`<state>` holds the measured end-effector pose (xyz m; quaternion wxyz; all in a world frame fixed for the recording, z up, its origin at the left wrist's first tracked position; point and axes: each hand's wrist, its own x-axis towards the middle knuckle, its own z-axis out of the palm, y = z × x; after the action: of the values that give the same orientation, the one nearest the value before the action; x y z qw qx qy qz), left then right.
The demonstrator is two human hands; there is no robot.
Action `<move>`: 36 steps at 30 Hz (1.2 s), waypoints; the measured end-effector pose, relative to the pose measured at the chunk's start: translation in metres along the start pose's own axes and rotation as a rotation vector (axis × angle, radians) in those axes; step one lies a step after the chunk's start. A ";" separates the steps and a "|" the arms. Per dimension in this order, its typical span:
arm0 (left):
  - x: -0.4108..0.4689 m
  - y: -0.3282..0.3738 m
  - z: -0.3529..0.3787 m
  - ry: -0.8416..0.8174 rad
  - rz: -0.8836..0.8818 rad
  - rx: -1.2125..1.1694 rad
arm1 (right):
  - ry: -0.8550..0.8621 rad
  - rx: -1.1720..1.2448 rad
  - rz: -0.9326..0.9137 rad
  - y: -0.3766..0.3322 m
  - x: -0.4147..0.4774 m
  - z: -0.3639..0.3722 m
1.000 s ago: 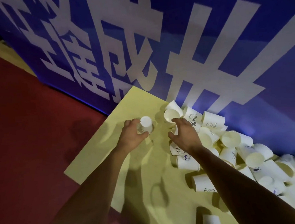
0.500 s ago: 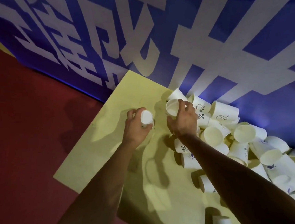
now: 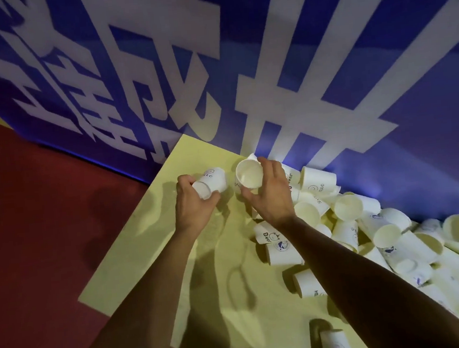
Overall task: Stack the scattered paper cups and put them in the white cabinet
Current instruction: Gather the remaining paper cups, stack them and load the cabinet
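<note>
Looking down through the head camera, both bare arms stretch out over the yellow table (image 3: pixel 136 265), and each hand has a cup. The left hand (image 3: pixel 195 204) curls its fingers and thumb round the base end of a HELLO cup (image 3: pixel 213 180), which lies tilted on its side in the grip, bottom toward the camera, rim pointing away to the right. The right hand (image 3: pixel 273 197) pinches an open-mouthed cup (image 3: pixel 249 173), fingers over the top of the rim and thumb under it, the pale inside facing the camera. The two cups sit just beside each other above the table's far corner, a thin gap between them. Off to the right, the heap of paper cups (image 3: pixel 366 225) sprawls along the foot of the blue banner (image 3: pixel 323 54) with its big white characters, cups lying every which way. One lone cup (image 3: pixel 336 343) lies near the bottom edge, beside the right forearm. Red floor (image 3: pixel 33 232) shows left of the table.
</note>
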<state>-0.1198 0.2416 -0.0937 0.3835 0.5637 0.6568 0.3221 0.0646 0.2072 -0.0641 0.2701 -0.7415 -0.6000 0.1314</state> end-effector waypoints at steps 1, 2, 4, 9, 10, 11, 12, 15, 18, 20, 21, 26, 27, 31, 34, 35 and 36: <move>-0.004 0.006 0.000 -0.002 0.003 -0.004 | -0.002 0.015 -0.015 0.000 -0.003 -0.010; -0.008 0.013 0.001 -0.006 0.011 -0.004 | 0.005 0.016 -0.030 0.000 -0.007 -0.019; -0.018 0.025 0.006 -0.034 0.022 0.002 | 0.034 0.001 -0.045 0.003 -0.018 -0.038; -0.054 0.069 0.029 -0.187 0.037 0.069 | 0.096 -0.029 0.031 0.026 -0.054 -0.089; -0.064 0.079 0.036 -0.214 0.053 0.083 | 0.108 -0.032 0.051 0.033 -0.061 -0.101; -0.074 0.088 0.043 -0.243 0.069 0.091 | 0.120 -0.023 0.072 0.041 -0.069 -0.112; -0.085 0.097 0.051 -0.270 0.078 0.091 | 0.131 0.000 0.092 0.049 -0.078 -0.124; -0.120 0.119 0.074 -0.349 0.080 0.070 | 0.150 0.094 0.155 0.075 -0.107 -0.158; -0.161 0.139 0.101 -0.446 0.110 0.003 | 0.187 0.125 0.190 0.104 -0.139 -0.190; -0.191 0.153 0.121 -0.503 0.143 -0.022 | 0.209 0.141 0.188 0.126 -0.161 -0.212; -0.207 0.159 0.131 -0.533 0.157 -0.021 | 0.219 0.149 0.182 0.138 -0.172 -0.223; -0.284 0.180 0.180 -0.604 0.159 0.013 | 0.216 0.234 0.204 0.201 -0.234 -0.279; -0.299 0.183 0.191 -0.607 0.157 0.016 | 0.218 0.246 0.202 0.212 -0.246 -0.289; -0.352 0.193 0.228 -0.630 0.117 -0.054 | 0.224 0.256 0.214 0.254 -0.291 -0.321; -0.379 0.201 0.249 -0.651 0.156 -0.052 | 0.235 0.253 0.236 0.274 -0.317 -0.343; -0.384 0.204 0.256 -0.657 0.171 -0.057 | 0.241 0.239 0.247 0.280 -0.323 -0.349; -0.387 0.207 0.263 -0.663 0.185 -0.061 | 0.245 0.217 0.262 0.285 -0.328 -0.355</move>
<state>0.2377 -0.1105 0.0070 0.5621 0.6831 0.4324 0.1744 0.4022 -0.2330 0.0254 0.4000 -0.7900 -0.4436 0.1382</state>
